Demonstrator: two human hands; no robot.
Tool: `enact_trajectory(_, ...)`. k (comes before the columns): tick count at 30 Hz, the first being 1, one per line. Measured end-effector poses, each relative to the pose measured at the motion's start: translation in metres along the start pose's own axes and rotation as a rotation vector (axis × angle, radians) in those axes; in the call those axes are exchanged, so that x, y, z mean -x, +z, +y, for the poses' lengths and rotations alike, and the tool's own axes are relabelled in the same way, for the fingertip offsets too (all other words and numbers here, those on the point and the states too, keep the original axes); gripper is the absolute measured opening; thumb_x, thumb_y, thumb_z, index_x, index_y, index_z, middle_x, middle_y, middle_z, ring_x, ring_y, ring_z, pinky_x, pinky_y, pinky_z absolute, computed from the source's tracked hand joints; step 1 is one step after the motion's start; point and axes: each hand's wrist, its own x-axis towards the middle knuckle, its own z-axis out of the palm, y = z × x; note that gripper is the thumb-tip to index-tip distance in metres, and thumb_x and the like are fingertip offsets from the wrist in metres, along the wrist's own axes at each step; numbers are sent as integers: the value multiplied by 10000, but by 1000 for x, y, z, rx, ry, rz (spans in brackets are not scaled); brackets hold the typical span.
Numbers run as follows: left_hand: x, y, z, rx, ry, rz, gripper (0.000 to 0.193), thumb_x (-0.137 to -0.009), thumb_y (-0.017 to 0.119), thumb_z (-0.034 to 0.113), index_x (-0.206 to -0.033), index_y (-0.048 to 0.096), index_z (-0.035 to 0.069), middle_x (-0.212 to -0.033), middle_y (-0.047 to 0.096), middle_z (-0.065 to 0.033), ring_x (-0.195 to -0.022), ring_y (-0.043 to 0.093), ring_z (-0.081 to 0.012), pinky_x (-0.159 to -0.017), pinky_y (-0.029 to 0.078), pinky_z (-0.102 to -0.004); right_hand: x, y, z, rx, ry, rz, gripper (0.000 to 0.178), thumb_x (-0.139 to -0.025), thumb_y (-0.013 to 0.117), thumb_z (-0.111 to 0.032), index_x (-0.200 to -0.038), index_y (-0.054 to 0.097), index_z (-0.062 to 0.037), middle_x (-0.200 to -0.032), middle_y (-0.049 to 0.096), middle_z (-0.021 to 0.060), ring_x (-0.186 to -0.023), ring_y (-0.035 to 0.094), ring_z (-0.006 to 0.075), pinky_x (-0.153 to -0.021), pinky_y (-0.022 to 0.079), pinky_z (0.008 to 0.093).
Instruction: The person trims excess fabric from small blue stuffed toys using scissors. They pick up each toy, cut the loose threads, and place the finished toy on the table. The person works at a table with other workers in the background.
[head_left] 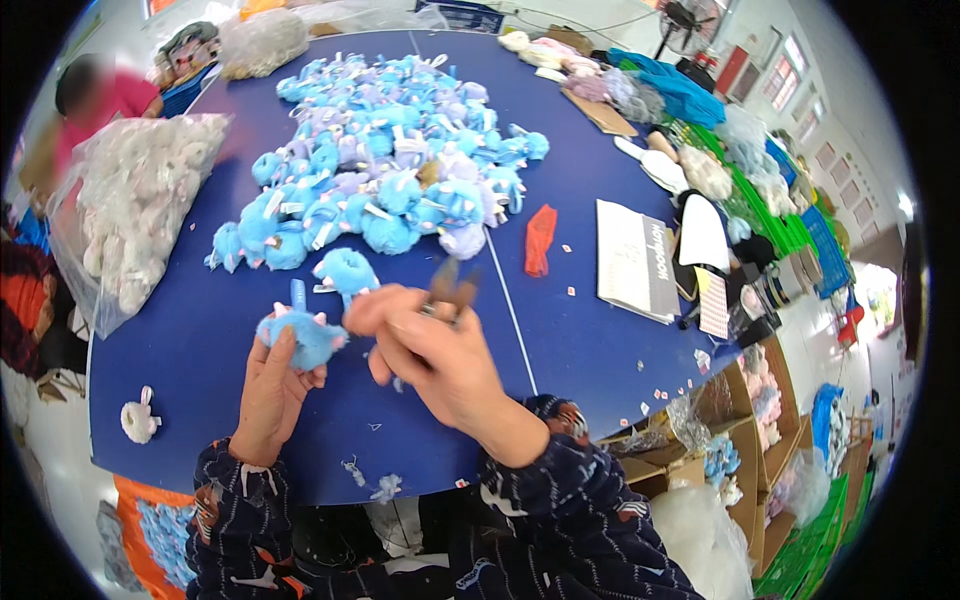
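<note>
My left hand (pixel 266 398) pinches a small blue plush toy (pixel 308 340) with pink bits and a blue loop standing up from it. Just to its right, my right hand (pixel 440 355) is closed around small dark snips (pixel 453 287), blurred, their blades pointing up and away from me. The fingers of this hand are close to the toy; whether they touch it I cannot tell. Beyond my hands lies a single blue plush (pixel 346 272) with a white tag. Farther off spreads a large pile of blue and lilac plush toys (pixel 395 150).
The blue table (pixel 420 455) carries lint and paper scraps. A plastic bag of white plush (pixel 140 215) stands left, near a person in pink (pixel 120 92). A small white plush (pixel 139 420) lies near left. Right are a red cloth (pixel 540 240), a notebook (pixel 635 260) and cardboard boxes (pixel 745 440).
</note>
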Motion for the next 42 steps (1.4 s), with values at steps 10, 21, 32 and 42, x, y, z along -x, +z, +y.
enact_trajectory(10, -6, -11, -3, -13, 143, 9, 263, -950, 438, 293, -1095, 459, 75, -865, 574, -38, -555, 487, -94, -460, 369, -211, -41, -31, 59, 1437, -300, 211, 491, -742, 668, -287, -1132, 463, -71, -1087, 514, 154, -763, 605, 332, -607, 497, 400)
enact_trajectory(21, -6, -2, -2, -69, 107, 58, 320, -927, 457, 376, -1020, 501, 73, -795, 570, -34, -555, 482, -86, -478, 361, -211, -55, -51, 85, 1582, -231, 193, 348, -704, 660, -144, -982, 472, -53, -849, 542, 148, -673, 601, 324, -572, 477, 416)
enact_trajectory(32, -5, -13, 1, -4, 53, 27, 427, -928, 442, 377, -1264, 377, 122, -1063, 566, -56, -802, 573, -144, -596, 426, -229, -54, -46, 75, 1235, -314, 263, 312, -715, 599, -161, -989, 491, -60, -926, 561, 182, -845, 563, 390, -690, 463, 450)
enact_trajectory(42, -10, -17, -2, -118, 61, -99, 321, -907, 521, 216, -1180, 455, 61, -977, 599, -17, -803, 579, -71, -592, 469, -213, -46, -42, 65, 1281, -251, 260, 345, -731, 618, -102, -1039, 489, -17, -860, 594, 172, -749, 610, 266, -674, 472, 340)
